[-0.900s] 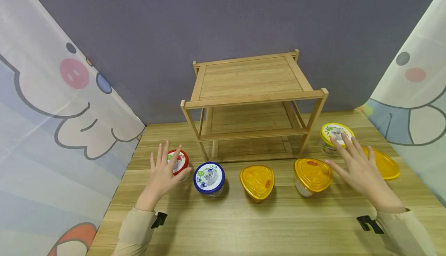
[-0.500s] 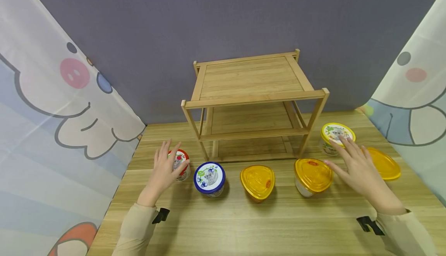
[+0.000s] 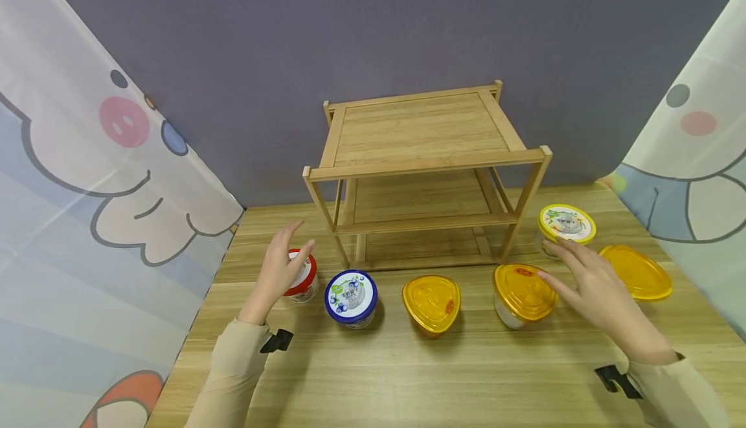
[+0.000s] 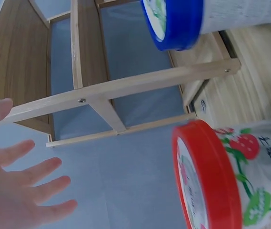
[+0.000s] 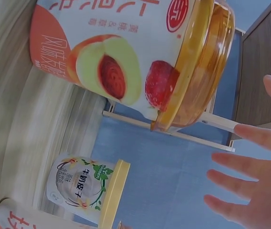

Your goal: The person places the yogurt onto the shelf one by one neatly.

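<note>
My left hand (image 3: 274, 279) hovers beside the red-lidded yogurt tub (image 3: 304, 280), with fingers spread loosely in the left wrist view and nothing between them. To the right of that tub stands a blue-lidded yogurt tub (image 3: 351, 298). Over the table at the right, my right hand (image 3: 600, 295) is held up with extended fingers and no thing in it. Its thumb is near a gold-lidded tub (image 3: 524, 292), which shows peach and strawberry pictures in the right wrist view. Its fingertips partly cover a yellow-lidded tub (image 3: 566, 222) from above; contact is not seen.
A wooden shelf rack (image 3: 422, 130) stands at the back against a grey wall. Another gold-lidded tub (image 3: 431, 305) sits at the middle of the table. One more gold-lidded tub (image 3: 636, 272) lies partly behind my right hand. Patterned curtains (image 3: 128, 175) hang on both sides.
My left hand has turned more edge-on and shifted slightly right, uncovering more of the red lid. My right hand has dropped back a little, its fingers closer together. The tubs stay put.
</note>
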Demonstrator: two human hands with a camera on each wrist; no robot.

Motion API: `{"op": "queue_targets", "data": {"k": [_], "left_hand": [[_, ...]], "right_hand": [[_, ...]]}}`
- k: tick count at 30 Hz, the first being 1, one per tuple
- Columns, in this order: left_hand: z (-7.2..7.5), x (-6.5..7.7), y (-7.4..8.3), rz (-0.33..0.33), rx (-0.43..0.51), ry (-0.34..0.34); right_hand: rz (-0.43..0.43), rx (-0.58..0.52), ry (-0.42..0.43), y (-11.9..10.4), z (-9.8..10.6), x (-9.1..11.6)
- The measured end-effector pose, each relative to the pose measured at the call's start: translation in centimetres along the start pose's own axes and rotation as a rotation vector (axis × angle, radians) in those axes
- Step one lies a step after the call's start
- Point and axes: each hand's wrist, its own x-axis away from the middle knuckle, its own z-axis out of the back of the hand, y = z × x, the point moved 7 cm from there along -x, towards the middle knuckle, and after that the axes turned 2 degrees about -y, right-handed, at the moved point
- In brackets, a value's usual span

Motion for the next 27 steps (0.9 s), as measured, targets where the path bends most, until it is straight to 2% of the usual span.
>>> {"op": "queue_targets", "data": {"k": [6, 12, 14, 20, 23, 27], "left_hand": [[0.1, -0.9, 0.2, 0.045, 0.041, 0.011], [0.1, -1.8, 0.2, 0.060, 0.093, 0.039], [0.3, -2.1, 0.7, 0.067, 0.139, 0.040], [0.0, -3.1, 0.6, 0.090, 0.302, 0.031], [-0.3, -3.6, 0.3, 0.076, 0.359, 0.030], [-0.6, -4.0, 0.2, 0.102, 0.419, 0.021]], "right_hand": [[0.009, -0.011, 0.002, -0.4, -0.1, 0.1], [0.000, -0.006, -0.008, -0.8, -0.2, 0.3], [-0.004, -0.010, -0.011, -0.8, -0.2, 0.4], [-0.001, -0.010, -0.011, -1.0, -0.3, 0.5], [0.010, -0.002, -0.002, -1.1, -0.4, 0.5], [0.019, -0.002, 0.008, -1.2, -0.5, 0.6]]}}
